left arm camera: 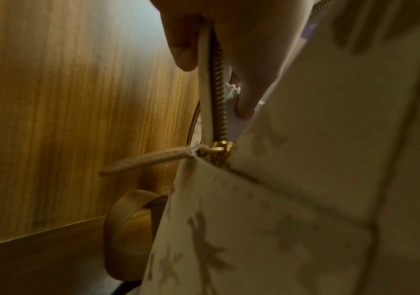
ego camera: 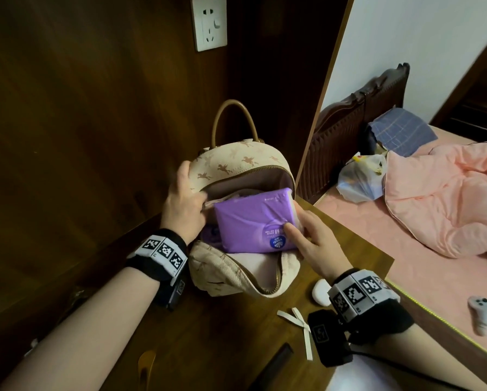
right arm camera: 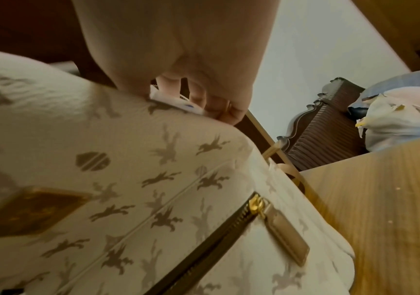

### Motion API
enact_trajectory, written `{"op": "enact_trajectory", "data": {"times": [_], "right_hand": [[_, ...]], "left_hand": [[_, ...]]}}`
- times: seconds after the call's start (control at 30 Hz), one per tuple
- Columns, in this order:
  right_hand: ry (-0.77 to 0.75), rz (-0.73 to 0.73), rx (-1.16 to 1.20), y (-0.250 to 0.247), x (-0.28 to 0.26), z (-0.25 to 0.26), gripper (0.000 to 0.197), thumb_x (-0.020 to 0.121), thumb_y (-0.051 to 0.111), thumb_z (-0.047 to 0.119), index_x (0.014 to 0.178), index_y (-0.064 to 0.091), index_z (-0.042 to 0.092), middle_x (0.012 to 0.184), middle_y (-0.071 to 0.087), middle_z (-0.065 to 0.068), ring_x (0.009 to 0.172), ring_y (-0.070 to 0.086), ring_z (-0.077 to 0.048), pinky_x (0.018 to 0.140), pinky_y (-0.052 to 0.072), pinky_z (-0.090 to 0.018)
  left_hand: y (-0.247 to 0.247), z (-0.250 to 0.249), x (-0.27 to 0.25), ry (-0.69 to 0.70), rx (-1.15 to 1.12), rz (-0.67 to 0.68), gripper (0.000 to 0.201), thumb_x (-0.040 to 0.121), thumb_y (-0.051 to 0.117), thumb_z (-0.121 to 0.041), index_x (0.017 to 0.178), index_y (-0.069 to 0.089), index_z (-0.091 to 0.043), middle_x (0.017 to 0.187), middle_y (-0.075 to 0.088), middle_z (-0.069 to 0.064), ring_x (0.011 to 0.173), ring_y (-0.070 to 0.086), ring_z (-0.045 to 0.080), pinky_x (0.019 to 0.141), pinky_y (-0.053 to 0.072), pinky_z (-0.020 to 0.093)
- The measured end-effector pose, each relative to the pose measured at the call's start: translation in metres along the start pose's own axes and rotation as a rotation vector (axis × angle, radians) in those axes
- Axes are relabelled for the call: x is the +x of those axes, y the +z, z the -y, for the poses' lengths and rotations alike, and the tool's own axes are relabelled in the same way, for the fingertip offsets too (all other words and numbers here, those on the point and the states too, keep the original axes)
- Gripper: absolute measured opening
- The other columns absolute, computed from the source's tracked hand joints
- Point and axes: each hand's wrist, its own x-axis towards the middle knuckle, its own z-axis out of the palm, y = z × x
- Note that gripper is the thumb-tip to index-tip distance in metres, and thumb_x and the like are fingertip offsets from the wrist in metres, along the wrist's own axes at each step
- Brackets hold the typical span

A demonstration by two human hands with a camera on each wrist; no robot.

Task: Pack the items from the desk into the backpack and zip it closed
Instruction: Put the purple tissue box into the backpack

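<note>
While the cream horse-print backpack (ego camera: 231,165) stands open on the wooden desk (ego camera: 217,334) against the dark panel wall, the head view has a purple Vinda tissue pack (ego camera: 253,224) halfway into the main opening, lower end sticking out over the front flap. Left hand (ego camera: 180,204) grips the left rim of the opening, thumb outside, fingers curled in. Right hand (ego camera: 312,244) holds the pack's right end: index fingertip pressed on the blue logo, other fingers curled round the edge. On the desk nearer the camera: white earbud case (ego camera: 319,292), white ribbon bow (ego camera: 298,325), dark flat bar (ego camera: 273,365), orange item (ego camera: 146,362) cut off at the frame edge. Bed (ego camera: 405,249) to the right carries a pink quilt (ego camera: 448,198), plastic bag (ego camera: 360,176) and grey controller (ego camera: 481,311). Wall socket (ego camera: 209,23) up top.

Left wrist view: thumb outside, fingers (left arm camera: 247,95) inside, pinching the rim with the gold zipper teeth (left arm camera: 219,95) between them. Slider with its cream pull tab (left arm camera: 148,161) sits at the bottom of the open run. Tan strap loop (left arm camera: 128,229) rests on the desk below.

Right wrist view: fingers (right arm camera: 216,103) curled together over the bag's top edge, clamping a white-and-blue corner of the pack (right arm camera: 178,103). Front pocket zipper (right arm camera: 216,235) is closed, tan pull (right arm camera: 284,235) hanging. Brown diamond patch (right arm camera: 27,211) on the front.
</note>
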Motion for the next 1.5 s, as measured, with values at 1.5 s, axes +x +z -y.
{"op": "enact_trajectory", "data": {"times": [1.5], "right_hand": [[0.327,0.349,-0.434,0.034,0.032,0.007,0.040,0.080,0.055,0.061,0.061,0.054,0.025,0.067,0.058,0.005,0.074,0.056,-0.021,0.062,0.039,-0.030]], "left_hand": [[-0.014,0.000,-0.019,0.041,-0.044,0.067,0.015,0.086,0.063,-0.023,0.081,0.067,-0.009,0.153,0.007,0.014,0.118,0.044,0.043,0.103,0.039,0.046]]}}
